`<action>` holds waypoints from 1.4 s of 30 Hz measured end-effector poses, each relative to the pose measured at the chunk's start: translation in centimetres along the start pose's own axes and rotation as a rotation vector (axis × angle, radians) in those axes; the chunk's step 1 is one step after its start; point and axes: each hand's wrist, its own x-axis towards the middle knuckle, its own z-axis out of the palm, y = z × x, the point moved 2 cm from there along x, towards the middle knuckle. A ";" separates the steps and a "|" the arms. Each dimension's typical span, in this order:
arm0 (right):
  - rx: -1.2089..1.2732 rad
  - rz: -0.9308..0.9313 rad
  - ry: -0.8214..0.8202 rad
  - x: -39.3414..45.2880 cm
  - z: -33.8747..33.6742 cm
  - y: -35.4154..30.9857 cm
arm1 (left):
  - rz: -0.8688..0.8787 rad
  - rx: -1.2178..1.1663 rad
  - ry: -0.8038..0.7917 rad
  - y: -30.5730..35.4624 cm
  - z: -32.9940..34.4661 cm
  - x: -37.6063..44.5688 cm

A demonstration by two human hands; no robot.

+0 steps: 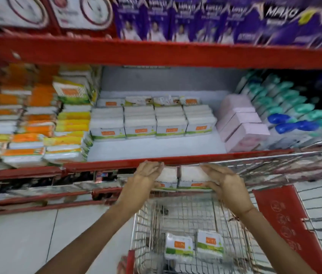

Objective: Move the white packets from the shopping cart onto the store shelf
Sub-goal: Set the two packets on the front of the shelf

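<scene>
Two white packets (183, 177) with orange labels and green stripes are held side by side between my hands, just below the red front edge of the shelf (156, 148). My left hand (146, 177) presses their left side and my right hand (225, 182) their right side. Two more white packets (178, 247) lie on the bottom of the wire shopping cart (195, 214) under my arms. On the shelf, several matching white packets (152, 119) stand in a row toward the back.
Orange and yellow packets (37, 123) are stacked at the shelf's left. Pink boxes (243, 125) and green and blue bottles (294, 113) stand at its right. Purple boxes (215, 20) fill the shelf above. The cart's red child-seat flap (286, 220) is at right.
</scene>
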 end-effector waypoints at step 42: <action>0.071 -0.074 0.101 3.1 8.8 -4.2 | -0.012 0.144 0.074 -1.8 1.5 0.3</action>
